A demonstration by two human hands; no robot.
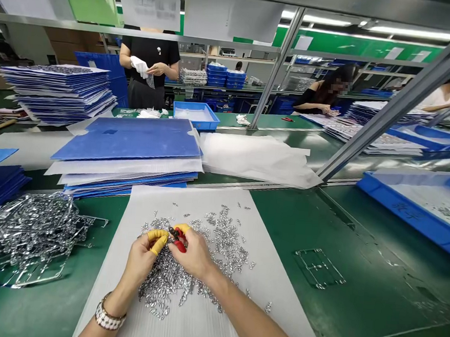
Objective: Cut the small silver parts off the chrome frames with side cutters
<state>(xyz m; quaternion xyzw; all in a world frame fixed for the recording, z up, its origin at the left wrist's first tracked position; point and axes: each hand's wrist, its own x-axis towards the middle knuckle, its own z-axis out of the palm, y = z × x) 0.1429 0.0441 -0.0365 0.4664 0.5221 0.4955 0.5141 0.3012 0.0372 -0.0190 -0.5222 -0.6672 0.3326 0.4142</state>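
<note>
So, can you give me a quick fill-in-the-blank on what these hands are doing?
1. The right hand grips cutters with ____ handles.
2. The left hand wears ____ finger cots.
3. The watch sits on the ____ wrist.
4. The sheet under the silver pieces is ____.

Missing words: red; yellow; left; white.

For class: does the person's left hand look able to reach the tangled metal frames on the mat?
Probably yes. The left hand is over the white sheet, and the tangle of metal frames lies just beyond the sheet's left edge, with nothing standing between them.
</note>
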